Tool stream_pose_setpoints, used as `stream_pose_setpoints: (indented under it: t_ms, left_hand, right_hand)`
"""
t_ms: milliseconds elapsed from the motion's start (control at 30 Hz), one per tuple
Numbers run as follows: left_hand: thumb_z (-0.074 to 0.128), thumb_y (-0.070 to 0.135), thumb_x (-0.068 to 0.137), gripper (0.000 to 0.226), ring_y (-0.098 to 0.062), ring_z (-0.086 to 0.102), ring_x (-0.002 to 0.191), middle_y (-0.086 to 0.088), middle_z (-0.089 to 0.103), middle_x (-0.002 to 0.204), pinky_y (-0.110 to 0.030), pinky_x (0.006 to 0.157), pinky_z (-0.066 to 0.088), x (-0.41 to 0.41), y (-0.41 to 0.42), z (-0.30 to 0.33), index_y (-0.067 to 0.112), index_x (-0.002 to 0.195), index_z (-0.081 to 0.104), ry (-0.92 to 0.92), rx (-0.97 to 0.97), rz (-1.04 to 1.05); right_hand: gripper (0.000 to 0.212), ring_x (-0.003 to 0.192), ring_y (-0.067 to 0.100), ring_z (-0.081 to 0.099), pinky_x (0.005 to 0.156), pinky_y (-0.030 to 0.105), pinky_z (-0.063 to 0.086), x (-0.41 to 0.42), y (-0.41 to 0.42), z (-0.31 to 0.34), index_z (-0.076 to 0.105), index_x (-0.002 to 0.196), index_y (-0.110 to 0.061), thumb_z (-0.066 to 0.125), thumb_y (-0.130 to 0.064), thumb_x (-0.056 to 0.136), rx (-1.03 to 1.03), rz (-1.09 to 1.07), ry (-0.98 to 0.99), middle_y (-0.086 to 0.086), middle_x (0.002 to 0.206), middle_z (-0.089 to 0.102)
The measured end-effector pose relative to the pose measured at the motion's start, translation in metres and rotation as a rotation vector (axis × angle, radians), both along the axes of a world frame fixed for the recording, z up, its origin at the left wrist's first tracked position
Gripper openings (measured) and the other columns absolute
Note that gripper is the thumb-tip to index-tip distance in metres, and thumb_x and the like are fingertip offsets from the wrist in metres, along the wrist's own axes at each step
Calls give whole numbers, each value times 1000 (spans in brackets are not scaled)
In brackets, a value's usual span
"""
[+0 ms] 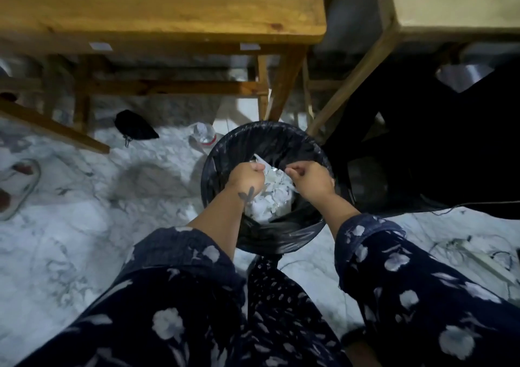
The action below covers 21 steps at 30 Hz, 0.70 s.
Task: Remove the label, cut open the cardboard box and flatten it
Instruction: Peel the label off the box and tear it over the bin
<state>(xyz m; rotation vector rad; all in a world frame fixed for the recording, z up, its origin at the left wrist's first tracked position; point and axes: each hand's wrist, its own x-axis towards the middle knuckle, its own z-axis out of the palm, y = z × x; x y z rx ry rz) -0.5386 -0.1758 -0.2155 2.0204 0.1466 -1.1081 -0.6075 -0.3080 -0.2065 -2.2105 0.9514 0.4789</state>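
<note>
Directly over the black-lined bin [264, 141] in the middle of the frame, both hands meet on a pale strip, apparently the label [274, 167], which spans the short gap between them. Left hand [244, 175], just left of centre, is curled closed with its fingertips pinching the strip's left end; right hand [311, 179] is likewise closed, pinching the right end. Below the strip, crumpled white scraps [268, 202] fill the bin. No cardboard box shows. A wooden table [168, 9] fills the upper left, and marbled floor [70, 226] lies at lower left.
</note>
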Motion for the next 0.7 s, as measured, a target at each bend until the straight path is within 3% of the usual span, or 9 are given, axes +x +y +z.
stream_pose_setpoints:
  t_ms: [133, 233, 533, 600, 700]
  left_hand:
    - [41, 3, 96, 33, -29, 57, 109, -20, 57, 131, -14, 74, 42, 3, 8, -7, 0, 124, 59, -17, 11, 14]
    - [38, 7, 98, 36, -27, 51, 123, -10, 53, 135, -16, 82, 36, 15, 7, 8, 3, 126, 59, -72, 15, -5]
    - [42, 16, 100, 31, -24, 56, 116, -4, 61, 129, -29, 93, 43, 73, 2, 102, 16, 119, 66, -308, -13, 37]
    - [42, 19, 101, 30, -23, 58, 111, -4, 62, 126, -31, 88, 46, 93, 9, 128, 16, 118, 66, -345, -15, 37]
    - [44, 21, 100, 28, -23, 59, 110, -3, 63, 125, -28, 81, 46, 134, 25, 164, 18, 115, 67, -434, -10, 8]
  right_hand:
    - [26, 110, 29, 59, 96, 44, 46, -2, 0, -7, 70, 104, -27, 55, -43, 91, 103, 45, 99, 5, 112, 70]
    - [29, 109, 27, 59, 83, 32, 45, 12, -3, 8, 68, 109, -22, 51, -39, 94, 145, 117, 128, 5, 117, 67]
    - [21, 88, 20, 62, 67, 25, 42, 101, -2, 114, 68, 104, -18, 52, -28, 94, 72, 260, -106, 5, 107, 67]
    - [24, 81, 18, 61, 62, 25, 44, 124, 7, 142, 67, 109, -17, 50, -26, 95, 46, 298, -143, 4, 103, 66]
    - [25, 90, 24, 64, 74, 32, 52, 163, 24, 178, 66, 111, -17, 49, -25, 95, 15, 326, -216, 7, 104, 68]
